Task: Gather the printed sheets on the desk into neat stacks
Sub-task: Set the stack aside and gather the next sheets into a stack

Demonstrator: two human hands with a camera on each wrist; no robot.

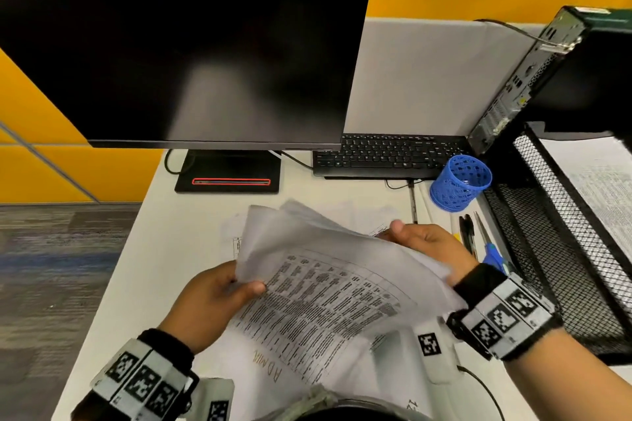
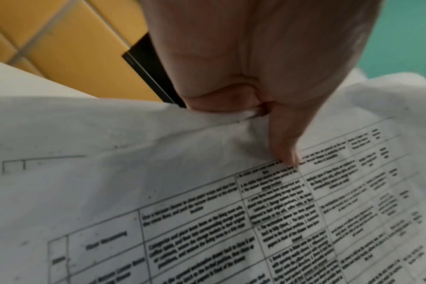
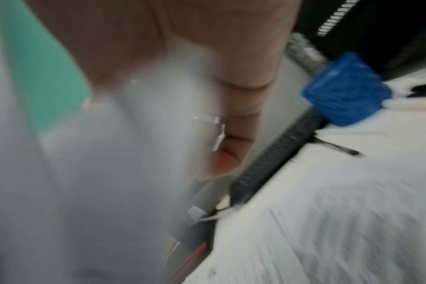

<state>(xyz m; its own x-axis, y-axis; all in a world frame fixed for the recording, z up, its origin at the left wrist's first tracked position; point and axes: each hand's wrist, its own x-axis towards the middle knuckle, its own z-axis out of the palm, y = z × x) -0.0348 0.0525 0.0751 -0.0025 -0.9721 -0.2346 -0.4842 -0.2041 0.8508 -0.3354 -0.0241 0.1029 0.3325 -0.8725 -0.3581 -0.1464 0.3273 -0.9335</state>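
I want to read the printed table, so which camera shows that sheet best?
The left wrist view: the printed sheet fills it, table closest. The head view shows the sheet smaller, between both hands. The right wrist view is only blurred paper.

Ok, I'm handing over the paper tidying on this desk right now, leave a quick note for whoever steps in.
Left hand: pinches the left edge of the bundle of printed sheets, thumb on top.
Right hand: grips the bundle's right side.
The bundle is lifted over the desk, fanned and uneven. More sheets lie flat beneath it. The mesh tray on the right holds paper.
Done: several sheets picked up.
Left: square the bundle, set it down, gather the remaining sheets.
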